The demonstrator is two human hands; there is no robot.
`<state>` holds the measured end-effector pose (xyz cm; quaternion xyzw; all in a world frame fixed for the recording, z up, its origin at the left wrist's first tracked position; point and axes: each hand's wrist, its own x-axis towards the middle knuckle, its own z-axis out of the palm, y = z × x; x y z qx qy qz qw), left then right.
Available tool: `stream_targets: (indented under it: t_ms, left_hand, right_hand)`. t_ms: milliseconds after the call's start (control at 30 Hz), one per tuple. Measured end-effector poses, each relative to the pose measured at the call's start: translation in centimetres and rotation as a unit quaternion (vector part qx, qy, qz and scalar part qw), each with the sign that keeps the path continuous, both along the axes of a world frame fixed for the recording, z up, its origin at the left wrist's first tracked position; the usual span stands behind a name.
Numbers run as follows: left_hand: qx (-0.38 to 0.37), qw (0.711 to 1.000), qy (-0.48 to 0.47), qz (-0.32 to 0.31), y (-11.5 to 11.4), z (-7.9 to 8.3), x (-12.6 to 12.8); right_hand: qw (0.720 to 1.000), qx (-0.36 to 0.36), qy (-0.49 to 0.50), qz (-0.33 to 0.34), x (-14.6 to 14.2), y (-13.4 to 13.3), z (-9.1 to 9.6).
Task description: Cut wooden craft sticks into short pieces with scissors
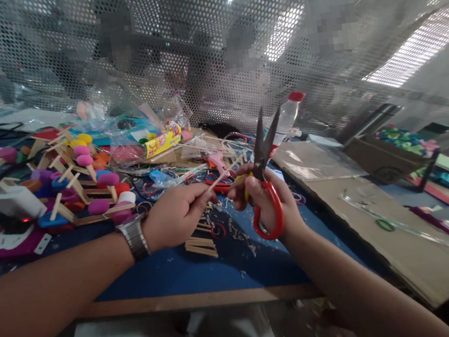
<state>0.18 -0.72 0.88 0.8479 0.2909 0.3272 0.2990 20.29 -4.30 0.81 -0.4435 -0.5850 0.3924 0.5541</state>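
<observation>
My left hand (183, 211), with a metal watch (135, 237) at the wrist, pinches a thin wooden stick (218, 180) that points up toward the right. A pair of scissors (263, 158) with red handles is in my right hand (271, 201), its blades apart and pointing upward. Something yellow (245, 185) also shows among the right fingers; I cannot tell what it is. Below the hands, several short wooden sticks (201, 246) lie side by side on the blue tabletop (160, 278). A pink glue gun (219, 162) lies just behind the fingertips.
Stick assemblies with coloured round pieces (85, 190) crowd the left, beside a white plug (15, 203) on a purple box (12, 244). Behind are plastic bags, a yellow packet (163, 141) and a red-capped bottle (289, 115). Cardboard (360, 218) lies at right; a perforated metal screen (202, 46) stands behind.
</observation>
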Motion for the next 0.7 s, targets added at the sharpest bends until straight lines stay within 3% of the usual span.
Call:
stream_targets:
  t_ms: [200,700]
  left_hand:
    - [0.058,0.992,0.1,-0.051,-0.21,0.01,0.09]
    - [0.007,0.994,0.078,-0.072,-0.01,-0.01,-0.15]
  right_hand:
    - [0.999,-0.02,0.028,-0.024,0.22,0.34,0.09]
    - [0.999,-0.023,-0.008,-0.04,0.63,0.28,0.35]
